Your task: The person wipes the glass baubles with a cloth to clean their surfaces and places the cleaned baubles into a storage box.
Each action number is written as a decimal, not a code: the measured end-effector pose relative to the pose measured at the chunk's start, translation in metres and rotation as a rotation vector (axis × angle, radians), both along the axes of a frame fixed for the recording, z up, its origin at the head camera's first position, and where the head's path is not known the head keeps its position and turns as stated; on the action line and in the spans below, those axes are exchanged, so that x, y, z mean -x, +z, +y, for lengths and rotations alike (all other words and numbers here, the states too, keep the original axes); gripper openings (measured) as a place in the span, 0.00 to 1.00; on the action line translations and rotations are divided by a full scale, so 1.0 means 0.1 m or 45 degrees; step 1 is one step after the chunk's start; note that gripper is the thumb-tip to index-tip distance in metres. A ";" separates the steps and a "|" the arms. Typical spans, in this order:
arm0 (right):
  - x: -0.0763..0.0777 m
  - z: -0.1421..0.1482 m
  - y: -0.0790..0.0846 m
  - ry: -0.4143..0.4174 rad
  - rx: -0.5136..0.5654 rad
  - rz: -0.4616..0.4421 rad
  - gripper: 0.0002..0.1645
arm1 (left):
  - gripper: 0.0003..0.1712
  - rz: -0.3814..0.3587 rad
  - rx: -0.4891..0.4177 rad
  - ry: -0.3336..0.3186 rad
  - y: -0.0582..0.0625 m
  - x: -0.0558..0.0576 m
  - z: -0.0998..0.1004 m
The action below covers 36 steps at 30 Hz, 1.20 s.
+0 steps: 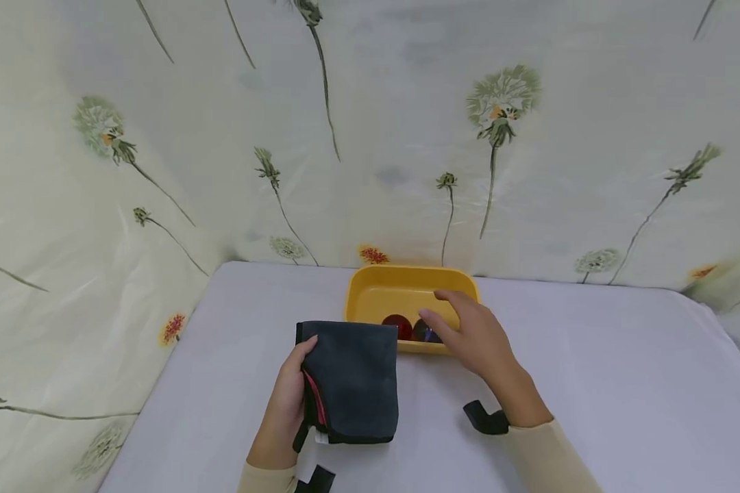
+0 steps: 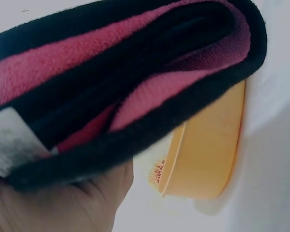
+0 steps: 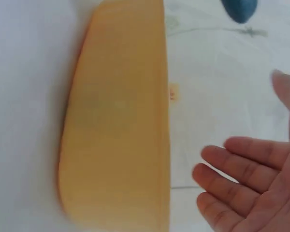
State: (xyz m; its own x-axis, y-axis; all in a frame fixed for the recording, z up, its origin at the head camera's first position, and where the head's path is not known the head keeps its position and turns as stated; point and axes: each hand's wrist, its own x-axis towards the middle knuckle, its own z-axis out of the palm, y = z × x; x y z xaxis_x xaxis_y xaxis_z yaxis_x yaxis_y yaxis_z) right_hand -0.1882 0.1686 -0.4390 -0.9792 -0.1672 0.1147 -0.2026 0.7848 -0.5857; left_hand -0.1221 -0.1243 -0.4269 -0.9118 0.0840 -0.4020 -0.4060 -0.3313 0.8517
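Note:
My left hand [image 1: 288, 394] grips a folded dark grey-blue cloth [image 1: 354, 383] by its left side, thumb on top. Pink fleecy inner layers, black edging and a white tag [image 2: 14, 140] show on the cloth in the left wrist view. Over the right part of a yellow plastic tub [image 1: 360, 282] hovers my right hand [image 1: 477, 335], fingers spread and holding nothing. Inside the tub lie a red round object [image 1: 397, 325] and a dark round one [image 1: 424, 333], the latter partly behind the right thumb. The cloth covers the tub's front left corner in the head view.
A white-covered table [image 1: 592, 370] carries the tub near its back edge. Behind it hangs a pale curtain-like sheet [image 1: 395, 123] printed with dandelions. Black straps [image 1: 486, 419] stick out at both wrists.

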 end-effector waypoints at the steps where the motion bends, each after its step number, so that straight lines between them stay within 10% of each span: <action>1: -0.06 0.03 0.01 0.001 0.000 0.023 0.43 | 0.34 -0.008 -0.002 -0.003 0.00 -0.02 0.00; 22: -0.72 0.29 0.04 -0.024 0.246 0.470 0.09 | 0.46 -0.296 0.282 -0.109 -0.46 -0.51 -0.51; 28: -0.81 0.40 0.07 -0.056 0.305 0.445 0.09 | 0.40 -0.141 0.460 -0.305 -0.51 -0.57 -0.82; 36: -0.78 0.42 0.15 0.002 0.344 0.451 0.10 | 0.26 0.111 1.071 -0.379 -0.47 -0.51 -1.07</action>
